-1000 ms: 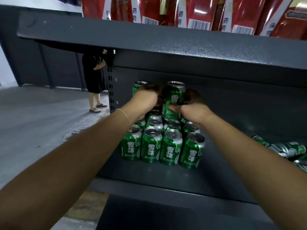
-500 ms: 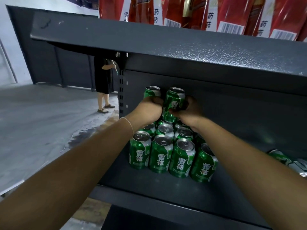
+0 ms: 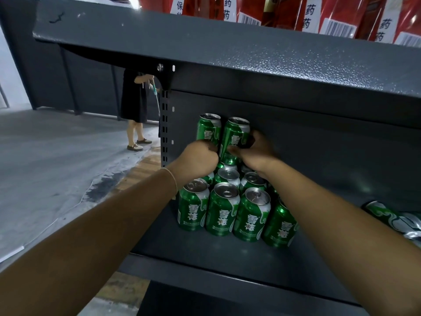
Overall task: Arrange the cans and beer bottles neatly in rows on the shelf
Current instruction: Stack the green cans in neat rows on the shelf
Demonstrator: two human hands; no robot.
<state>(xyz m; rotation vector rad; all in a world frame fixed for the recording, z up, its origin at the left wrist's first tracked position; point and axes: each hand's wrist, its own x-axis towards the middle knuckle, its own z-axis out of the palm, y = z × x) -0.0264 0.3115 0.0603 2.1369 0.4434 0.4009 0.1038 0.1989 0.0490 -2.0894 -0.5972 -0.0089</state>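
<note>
Several green beer cans (image 3: pixel 222 210) stand upright in rows on the dark grey shelf (image 3: pixel 227 254). Two more green cans sit stacked on top of the back rows. My left hand (image 3: pixel 198 158) grips the left upper can (image 3: pixel 208 127) low down. My right hand (image 3: pixel 255 153) grips the right upper can (image 3: pixel 235 137) around its lower half. The two upper cans stand side by side, close to the shelf's back panel. My forearms hide part of the lower rows.
Loose cans (image 3: pixel 394 217) lie on their sides at the right of the shelf. The upper shelf board (image 3: pixel 227 49) overhangs, carrying red packages (image 3: pixel 284 12). A person in black (image 3: pixel 136 106) stands on the concrete floor at the left.
The view has moved closer and shifted right. Both hands stay on the two upper cans, which now stand closer together on the back row.
</note>
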